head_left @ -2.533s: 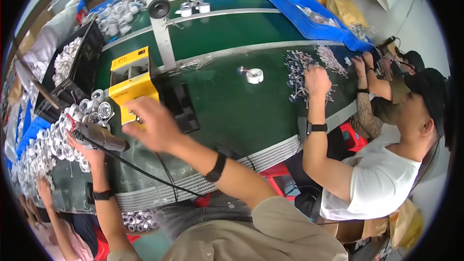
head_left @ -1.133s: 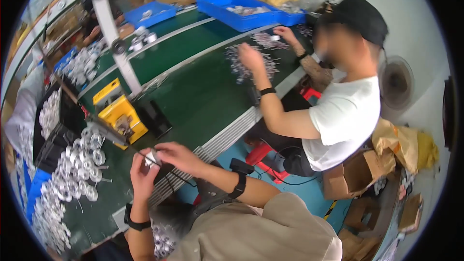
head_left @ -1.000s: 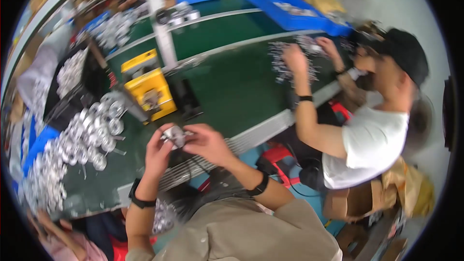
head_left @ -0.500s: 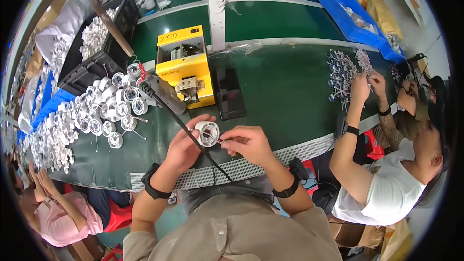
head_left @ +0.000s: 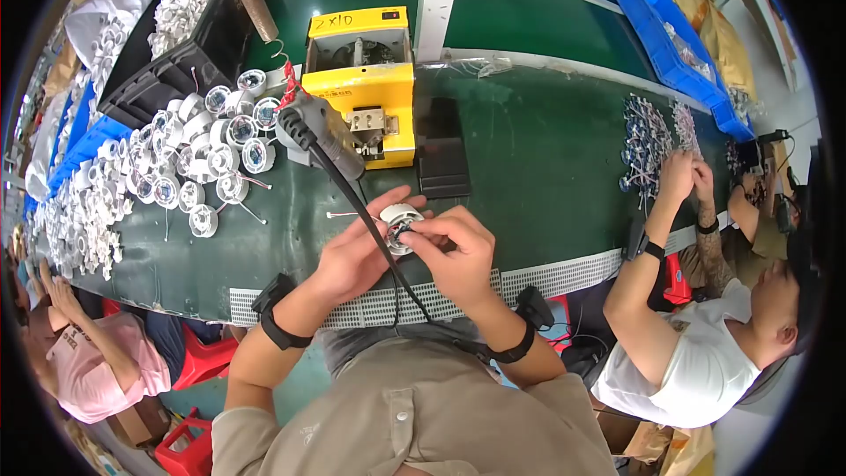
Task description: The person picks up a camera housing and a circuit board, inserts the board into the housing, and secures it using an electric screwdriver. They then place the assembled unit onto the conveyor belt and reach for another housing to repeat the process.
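My left hand (head_left: 354, 256) cups a white round plastic housing (head_left: 403, 211) above the green bench, its fingers wrapped round the far and left sides. My right hand (head_left: 460, 256) presses thumb and fingertips into the housing's open face, on a small dark part (head_left: 404, 231) that they partly hide. A thin wire with a white connector (head_left: 332, 214) sticks out to the left past my left fingers. The black cable (head_left: 352, 198) of a hanging grey power screwdriver (head_left: 324, 137) crosses in front of my left hand.
Beyond my hands stand a yellow machine (head_left: 359, 88) and a dark flat box (head_left: 443, 159). White housings (head_left: 211, 154) are heaped at left, near a black crate (head_left: 167, 92). At right a co-worker's hands (head_left: 687, 174) handle wired parts (head_left: 645, 145). Blue trays (head_left: 661, 35) lie behind.
My right fingers have moved from red and dark wires beside the housing onto its open face. The housing has tilted, and a connector wire now shows at its left. The whole view has shifted.
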The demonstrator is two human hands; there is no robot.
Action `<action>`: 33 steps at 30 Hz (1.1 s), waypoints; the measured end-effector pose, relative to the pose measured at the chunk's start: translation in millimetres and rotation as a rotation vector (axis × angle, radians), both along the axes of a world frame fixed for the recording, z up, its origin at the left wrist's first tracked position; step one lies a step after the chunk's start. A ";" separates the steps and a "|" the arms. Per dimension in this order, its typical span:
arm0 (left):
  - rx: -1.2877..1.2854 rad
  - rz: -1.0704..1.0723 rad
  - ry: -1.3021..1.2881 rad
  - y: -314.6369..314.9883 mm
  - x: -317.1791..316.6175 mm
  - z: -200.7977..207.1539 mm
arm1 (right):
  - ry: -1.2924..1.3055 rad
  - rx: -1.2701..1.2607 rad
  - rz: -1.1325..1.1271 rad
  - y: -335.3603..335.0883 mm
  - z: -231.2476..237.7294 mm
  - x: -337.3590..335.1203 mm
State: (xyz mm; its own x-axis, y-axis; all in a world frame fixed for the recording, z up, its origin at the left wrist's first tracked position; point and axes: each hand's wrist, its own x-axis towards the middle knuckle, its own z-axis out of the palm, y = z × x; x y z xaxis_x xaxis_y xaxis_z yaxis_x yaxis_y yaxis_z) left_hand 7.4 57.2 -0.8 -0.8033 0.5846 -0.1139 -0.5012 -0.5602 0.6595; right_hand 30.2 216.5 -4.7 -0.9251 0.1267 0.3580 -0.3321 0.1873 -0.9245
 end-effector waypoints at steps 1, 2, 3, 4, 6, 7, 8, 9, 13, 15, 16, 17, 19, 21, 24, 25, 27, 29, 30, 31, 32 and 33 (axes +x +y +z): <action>0.001 0.001 0.002 -0.2 0.7 0.2 | 0.002 0.001 0.001 0.1 -0.2 0.0; 0.005 0.003 0.024 -0.2 2.1 0.1 | 0.034 0.055 -0.015 0.6 -0.9 -0.4; 0.009 0.005 0.048 0.0 3.5 0.0 | 0.067 0.108 -0.032 1.1 -0.6 -0.9; 0.009 0.004 0.052 0.3 4.7 -1.8 | 0.071 0.109 -0.034 -0.7 0.2 -2.5; -0.047 0.018 0.148 0.9 6.5 -5.6 | 0.003 -0.133 -0.057 -6.2 2.9 -6.8; -0.044 0.016 0.153 1.0 7.0 -6.7 | 0.008 -0.131 -0.060 -4.9 0.8 -6.3; -0.138 0.026 0.182 0.8 7.2 -7.4 | -0.116 -0.194 0.044 -2.4 -3.7 -5.3; -0.231 0.037 0.212 0.1 6.7 -7.2 | -0.240 -0.255 0.148 -0.1 -5.3 -5.0; -0.500 -0.102 0.245 -15.3 -5.5 7.3 | -0.150 0.039 0.234 7.6 -6.5 -16.9; -0.515 -0.074 0.087 -19.6 -9.3 10.4 | -0.124 0.121 0.254 4.2 -5.5 -22.3; -0.500 -0.052 0.054 -22.9 -11.5 6.0 | -0.019 0.130 0.095 -5.5 3.4 -24.6; -0.495 -0.042 0.062 -26.6 -15.4 1.4 | 0.088 0.136 -0.063 -14.6 9.1 -27.8; -0.506 -0.040 0.005 -33.4 -24.3 -4.7 | 0.242 0.143 -0.108 -26.5 17.7 -48.7; -0.556 0.007 0.132 -37.3 -28.9 -3.5 | 0.202 0.181 0.044 -44.4 33.7 -64.7; -0.486 0.014 0.041 -43.6 -35.8 -16.4 | 0.173 0.200 0.111 -61.0 39.0 -79.6; -0.473 0.032 0.043 -45.0 -36.3 -23.3 | 0.164 0.217 0.082 -63.0 38.0 -83.6; -0.398 -0.006 -0.033 -43.4 -37.2 -33.9 | 0.528 0.100 0.133 -50.7 15.6 -105.3; -0.413 0.061 -0.052 -41.0 -33.8 -35.2 | 0.438 -0.340 0.199 -64.1 43.2 -104.7; -0.421 0.066 -0.037 -40.6 -33.2 -32.0 | 0.480 -0.284 0.136 -62.1 50.6 -111.8; -0.432 0.063 -0.017 -40.3 -34.5 -28.7 | 0.452 -0.309 0.079 -64.1 56.3 -116.6; -0.450 0.075 -0.013 -39.6 -33.8 -25.5 | 0.435 -0.301 0.074 -63.5 55.6 -120.4; -0.443 0.085 -0.024 -39.6 -32.9 -27.3 | 0.419 -0.294 0.068 -63.6 54.0 -123.3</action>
State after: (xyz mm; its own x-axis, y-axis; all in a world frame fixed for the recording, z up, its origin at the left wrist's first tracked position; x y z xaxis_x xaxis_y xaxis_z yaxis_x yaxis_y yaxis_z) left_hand -25.5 17.6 -28.1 -0.8406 0.4072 -0.3573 -0.4834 -0.2662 0.8339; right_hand -93.0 152.9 49.4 -0.7198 0.2222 0.6576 -0.6873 -0.0957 -0.7200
